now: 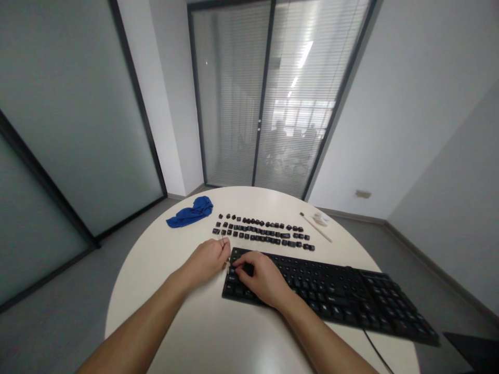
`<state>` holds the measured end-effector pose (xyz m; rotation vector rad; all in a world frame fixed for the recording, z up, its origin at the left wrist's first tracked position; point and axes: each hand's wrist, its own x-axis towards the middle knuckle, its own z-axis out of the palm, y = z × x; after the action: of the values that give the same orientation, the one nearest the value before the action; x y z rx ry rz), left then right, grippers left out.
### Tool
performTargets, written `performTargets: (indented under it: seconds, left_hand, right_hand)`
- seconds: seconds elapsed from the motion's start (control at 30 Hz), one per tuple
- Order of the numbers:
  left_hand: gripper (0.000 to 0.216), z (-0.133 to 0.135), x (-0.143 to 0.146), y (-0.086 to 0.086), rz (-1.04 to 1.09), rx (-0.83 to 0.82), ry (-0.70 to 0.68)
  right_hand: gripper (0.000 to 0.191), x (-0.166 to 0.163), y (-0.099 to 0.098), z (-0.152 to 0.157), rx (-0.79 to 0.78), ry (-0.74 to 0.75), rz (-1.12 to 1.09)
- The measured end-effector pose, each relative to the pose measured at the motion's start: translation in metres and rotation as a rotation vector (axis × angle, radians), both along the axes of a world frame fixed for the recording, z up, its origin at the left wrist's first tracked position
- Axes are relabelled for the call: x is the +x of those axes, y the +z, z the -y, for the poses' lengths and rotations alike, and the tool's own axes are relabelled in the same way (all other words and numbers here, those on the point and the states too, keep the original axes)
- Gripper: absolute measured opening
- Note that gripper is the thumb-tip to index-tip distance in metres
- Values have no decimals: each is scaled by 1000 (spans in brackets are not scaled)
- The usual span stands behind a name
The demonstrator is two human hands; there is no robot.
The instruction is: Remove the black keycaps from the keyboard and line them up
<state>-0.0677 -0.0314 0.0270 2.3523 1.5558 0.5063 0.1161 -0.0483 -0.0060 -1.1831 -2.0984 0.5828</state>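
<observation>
The black keyboard [327, 291] lies slanted across the table, its left end under my hands. My left hand [212, 257] is closed just beside the keyboard's upper left corner. It grips a small pale tool [227, 266] with thin wires sticking out above the fingers, which looks like a wire keycap puller. Over the left end of the keys, my right hand [263, 275] has its thumb and index finger drawn together in a pinch. Whatever is between those fingertips is hidden. Beyond the keyboard, loose black keycaps [253, 229] lie in three rows.
A crumpled blue cloth [193, 212] lies at the back left of the round white table [156, 291]. At the back right are a thin brush [317, 228] and a small whitish bundle [321, 218]. The keyboard's cable [376, 348] runs off the front edge.
</observation>
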Motion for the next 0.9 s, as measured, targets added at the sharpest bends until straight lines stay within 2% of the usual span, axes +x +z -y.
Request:
performTargets:
  seconds: [0.13,0.27,0.37,0.47,0.57,0.67,0.8,0.9]
  left_hand:
    - [35,2,0,3,38,-41,12]
    - [35,0,-1,-3,168,-101,8]
    - [36,-5,-6,-12,318,-218,-14]
    - [29,-10,-13,-20,461,-414,-36]
    - [26,-15,-18,-26,533,-497,-82]
    - [24,-19,-19,-31,569,-522,-102]
    - [25,-21,-17,-34,612,-521,-56]
    - [28,-16,-14,-29,600,-441,-43]
  right_hand:
    - [19,2,2,0,-19,31,-2]
    - [18,3,1,-1,-23,30,-13]
    - [15,3,0,-2,-23,39,-20]
    - [11,3,0,-3,-7,63,-24]
    - [10,3,-1,-4,-1,61,-19]
    - [10,1,-2,-4,10,50,-12]
    - [12,0,-3,-3,37,48,-8]
    - [11,0,-2,-3,42,47,-1]
